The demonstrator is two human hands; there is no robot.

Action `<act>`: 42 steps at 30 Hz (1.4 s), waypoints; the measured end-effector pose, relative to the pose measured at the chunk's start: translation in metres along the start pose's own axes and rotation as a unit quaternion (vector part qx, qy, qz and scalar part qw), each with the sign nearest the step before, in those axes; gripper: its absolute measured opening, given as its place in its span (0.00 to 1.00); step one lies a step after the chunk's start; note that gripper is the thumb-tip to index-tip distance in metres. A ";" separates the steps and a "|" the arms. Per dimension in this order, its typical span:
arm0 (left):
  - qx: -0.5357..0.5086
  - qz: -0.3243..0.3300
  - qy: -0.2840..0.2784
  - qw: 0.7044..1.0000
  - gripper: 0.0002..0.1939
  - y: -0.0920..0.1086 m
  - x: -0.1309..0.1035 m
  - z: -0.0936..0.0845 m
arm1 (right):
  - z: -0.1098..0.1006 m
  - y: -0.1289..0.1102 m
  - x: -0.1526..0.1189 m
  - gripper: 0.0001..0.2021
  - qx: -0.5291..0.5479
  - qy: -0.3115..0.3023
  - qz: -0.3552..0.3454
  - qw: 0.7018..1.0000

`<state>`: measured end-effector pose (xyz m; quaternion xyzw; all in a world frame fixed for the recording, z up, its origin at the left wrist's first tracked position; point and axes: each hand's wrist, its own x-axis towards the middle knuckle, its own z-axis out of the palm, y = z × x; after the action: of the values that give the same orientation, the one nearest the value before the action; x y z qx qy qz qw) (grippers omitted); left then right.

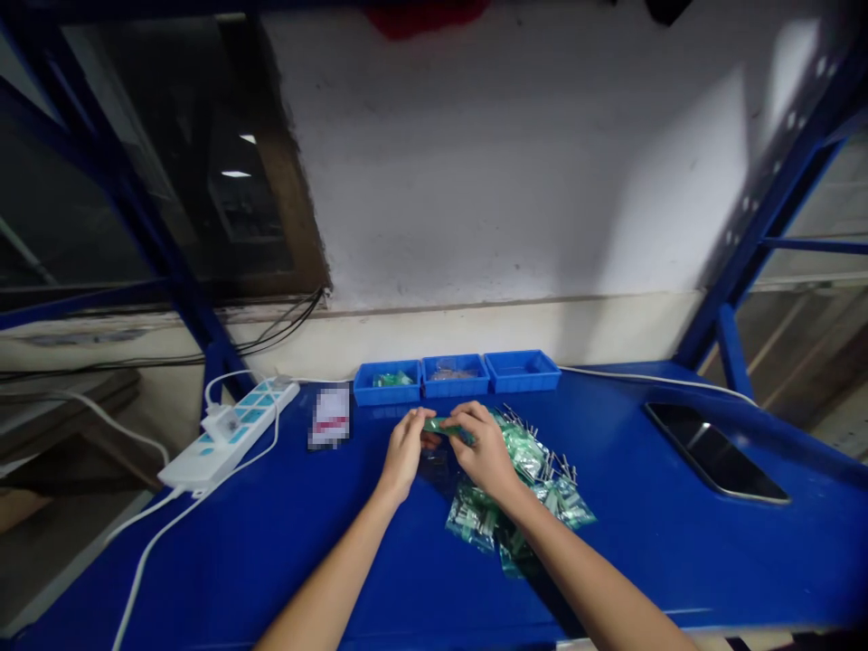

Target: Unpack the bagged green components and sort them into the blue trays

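power strip (227, 440) left, plug (218, 423) in it | pixelated card (331, 418) near strip | phone (715, 452) right | window (183, 163) upper left

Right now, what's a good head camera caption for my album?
Left hand and right hand hold something green beside piled green packets on a blue table.

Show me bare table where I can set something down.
Two patches of table are bare: left, between power strip and left forearm; right, between green bags and phone. It is crowded beside the right hand, where the bags heap up in front of the bins.
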<state>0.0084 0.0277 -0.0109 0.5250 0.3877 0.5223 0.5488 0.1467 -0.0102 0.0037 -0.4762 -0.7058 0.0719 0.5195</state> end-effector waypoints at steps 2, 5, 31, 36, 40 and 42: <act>-0.039 0.012 0.001 0.999 0.16 0.002 0.001 -0.001 | -0.001 0.000 0.000 0.15 -0.002 0.003 0.019 1.000; -0.078 0.025 -0.007 0.997 0.20 0.001 0.002 -0.004 | 0.000 -0.001 0.000 0.15 0.047 -0.008 0.048 0.998; 0.061 0.088 0.030 0.994 0.08 -0.006 0.005 -0.012 | 0.003 0.008 0.000 0.12 0.242 0.019 0.216 0.946; -0.012 0.056 0.019 0.998 0.11 -0.003 0.002 -0.008 | 0.001 0.005 0.001 0.14 0.232 0.020 0.218 0.948; -0.077 0.029 0.028 0.996 0.11 -0.001 0.002 -0.007 | 0.005 0.012 0.001 0.15 0.223 0.053 0.197 0.953; -0.064 0.042 0.036 0.996 0.15 -0.001 0.003 -0.008 | 0.007 0.017 0.000 0.21 0.217 0.063 0.196 0.954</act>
<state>0.0015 0.0316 -0.0127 0.4854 0.3508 0.5874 0.5443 0.1512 0.0014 -0.0095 -0.4845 -0.5314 0.2940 0.6297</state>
